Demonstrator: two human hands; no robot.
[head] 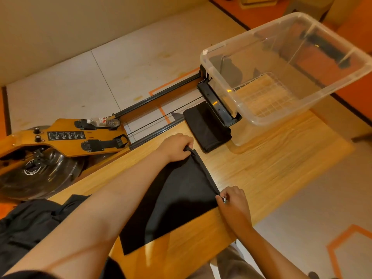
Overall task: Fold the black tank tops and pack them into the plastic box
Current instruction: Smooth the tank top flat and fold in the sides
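Observation:
A black tank top [177, 206] lies spread on the wooden table [261, 174] in front of me. My left hand [177, 147] pinches its far corner. My right hand [233, 202] pinches the near corner of the same raised edge, which runs taut between both hands. A folded black tank top [205, 125] lies on the table further away, beside the clear plastic box [221, 77]. The box stands at the table's far end and shows only its white grid bottom. A heap of black garments [30, 222] sits at the left near me.
A wooden rowing machine [66, 135] stands on the floor left of the table, with a plastic bottle [104, 122] on it and its rail reaching under the box. The table's right edge drops to a tiled floor with orange markings.

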